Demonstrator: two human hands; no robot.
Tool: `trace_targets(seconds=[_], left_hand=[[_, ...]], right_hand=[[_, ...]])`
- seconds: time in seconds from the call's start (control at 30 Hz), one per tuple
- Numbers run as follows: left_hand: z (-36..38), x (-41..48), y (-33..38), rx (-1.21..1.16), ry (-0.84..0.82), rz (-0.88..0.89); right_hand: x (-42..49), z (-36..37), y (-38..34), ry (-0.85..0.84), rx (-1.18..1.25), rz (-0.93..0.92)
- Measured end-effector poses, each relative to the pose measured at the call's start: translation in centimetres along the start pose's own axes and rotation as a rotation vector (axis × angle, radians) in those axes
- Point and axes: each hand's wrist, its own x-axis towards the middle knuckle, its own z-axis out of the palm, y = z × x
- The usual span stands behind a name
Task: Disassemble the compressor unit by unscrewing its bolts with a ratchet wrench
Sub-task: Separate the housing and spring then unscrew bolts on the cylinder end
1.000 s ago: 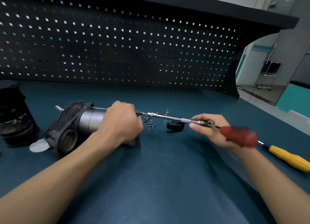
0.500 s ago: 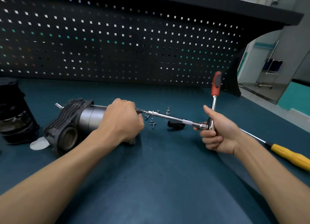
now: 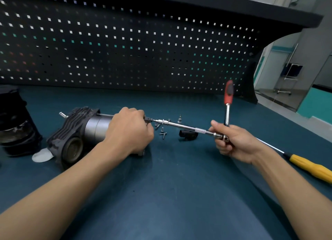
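Note:
The compressor unit (image 3: 79, 132), a dark finned head on a grey metal cylinder, lies on its side on the teal bench. My left hand (image 3: 128, 130) grips its right end and covers it. A long chrome extension bar (image 3: 181, 126) runs from that end to the ratchet wrench (image 3: 227, 103), whose red handle points straight up. My right hand (image 3: 233, 141) holds the wrench at its head, fingers curled round it. Loose screws (image 3: 163, 134) lie on the bench under the bar.
A yellow-handled screwdriver (image 3: 312, 168) lies at the right. A small black part (image 3: 187, 134) and an upright socket bit (image 3: 179, 119) sit beyond the bar. A black cylindrical housing (image 3: 14, 121) stands far left, with a white disc (image 3: 42, 156) beside the compressor. A perforated back panel (image 3: 125, 47) rises behind.
The wrench handle swung from pointing right and low to standing upright a second ago, and has stayed upright since. My left hand has kept its hold on the compressor.

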Motion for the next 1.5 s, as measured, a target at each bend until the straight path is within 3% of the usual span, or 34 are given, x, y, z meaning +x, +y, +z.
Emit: trace_targets(seconds=[0.2,0.37,0.43,0.6,0.77,0.87,1.27,1.4,1.5], left_hand=[[-0.3,-0.3,0.1,0.022,-0.019,0.005],[-0.3,0.0,-0.3,0.039,-0.034,-0.004],[-0.2,0.3,-0.3,0.017,-0.035,-0.019],[0.1,0.5,-0.4,0.003,0.005,-0.006],[0.3,0.5,-0.5,-0.005,0.023,0.002],[0.3,0.6,-0.5,-0.005,0.022,-0.003],[0.2,0.5,-0.5,-0.012,0.01,-0.004],[0.1,0.4,-0.4,-0.02,0.003,-0.002],[-0.1,0.2,-0.4,-0.026,-0.004,0.01]], right_hand=[[0.4,-0.9,0.8,0.119,-0.701,-0.556],[1.5,-1.4,1.6,0.23,-0.858,-0.844],[1.3,-1.2,1.6,0.208,-0.76,-0.775],[0.7,-0.4,1.1,0.11,-0.594,-0.428],[0.3,0.4,0.1,0.089,-0.245,0.025],[0.2,0.3,-0.3,0.015,-0.12,0.178],[0.0,-0.3,-1.1,-0.073,0.186,0.29],[0.0,-0.2,-1.0,-0.042,0.12,0.221],[-0.2,-0.3,-0.5,0.026,-0.158,0.061]])
